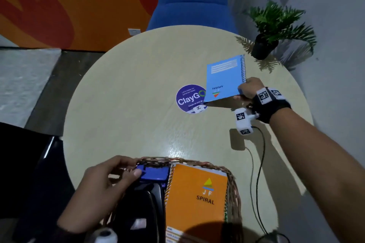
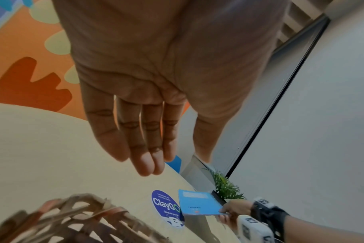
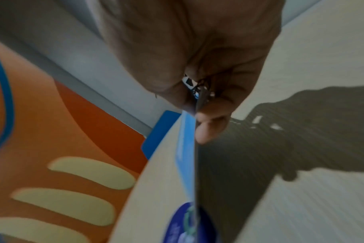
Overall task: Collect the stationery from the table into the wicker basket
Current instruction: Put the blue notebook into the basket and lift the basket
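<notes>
My right hand (image 1: 244,92) pinches the near right corner of a light blue spiral notebook (image 1: 223,79) and holds it tilted above the table, right of centre. The left wrist view shows the same notebook (image 2: 199,203) in that hand, and the right wrist view shows it (image 3: 186,148) edge-on. The wicker basket (image 1: 233,183) stands at the near edge. Inside it lie an orange spiral notebook (image 1: 195,199), a dark blue case (image 1: 156,173) and a black item (image 1: 146,203). My left hand (image 1: 134,166) hovers at the basket's far left rim (image 2: 83,212), fingers straight, holding nothing.
The round beige table (image 1: 128,104) bears a purple ClayGo sticker (image 1: 190,98) at its centre. A potted plant (image 1: 264,45) stands at the far right edge. A blue chair (image 1: 193,0) is behind the table. A black cable (image 1: 258,163) hangs from my right wrist.
</notes>
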Motion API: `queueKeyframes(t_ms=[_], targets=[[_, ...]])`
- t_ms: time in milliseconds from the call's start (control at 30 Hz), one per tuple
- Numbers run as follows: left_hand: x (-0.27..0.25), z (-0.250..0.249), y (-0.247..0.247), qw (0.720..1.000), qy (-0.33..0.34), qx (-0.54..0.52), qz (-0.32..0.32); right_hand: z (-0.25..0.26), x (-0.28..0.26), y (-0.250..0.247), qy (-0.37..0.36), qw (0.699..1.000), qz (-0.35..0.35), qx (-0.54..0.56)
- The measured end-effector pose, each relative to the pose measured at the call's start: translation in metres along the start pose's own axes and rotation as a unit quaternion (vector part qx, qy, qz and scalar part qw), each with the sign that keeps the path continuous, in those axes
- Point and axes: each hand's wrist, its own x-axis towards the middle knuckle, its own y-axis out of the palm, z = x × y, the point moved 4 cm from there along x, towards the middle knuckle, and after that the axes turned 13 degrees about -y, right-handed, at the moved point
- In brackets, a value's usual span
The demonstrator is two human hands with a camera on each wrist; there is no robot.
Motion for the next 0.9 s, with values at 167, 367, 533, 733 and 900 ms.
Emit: queueKeyframes(t_ms=[167,367,533,733,900], targets=[[0.011,0.0,0.014,0.999,0.032,0.006,0.001,0.0,-0.13,-0.019,-0.013,0.978,-0.008,0.21],[0.008,0.001,0.023,0.996,0.089,0.021,0.025,-0.025,-0.31,0.001,-0.023,0.98,0.049,0.189],[0.007,0.03,0.0,0.996,0.089,-0.006,0.008,-0.058,-0.387,0.038,0.024,0.979,0.085,0.183],[-0.008,0.059,-0.012,0.996,0.088,-0.008,0.023,-0.078,-0.405,0.064,0.035,0.992,0.095,0.078],[-0.029,0.077,-0.017,0.996,0.075,-0.022,0.044,-0.074,-0.406,0.048,-0.051,0.963,0.169,-0.202]])
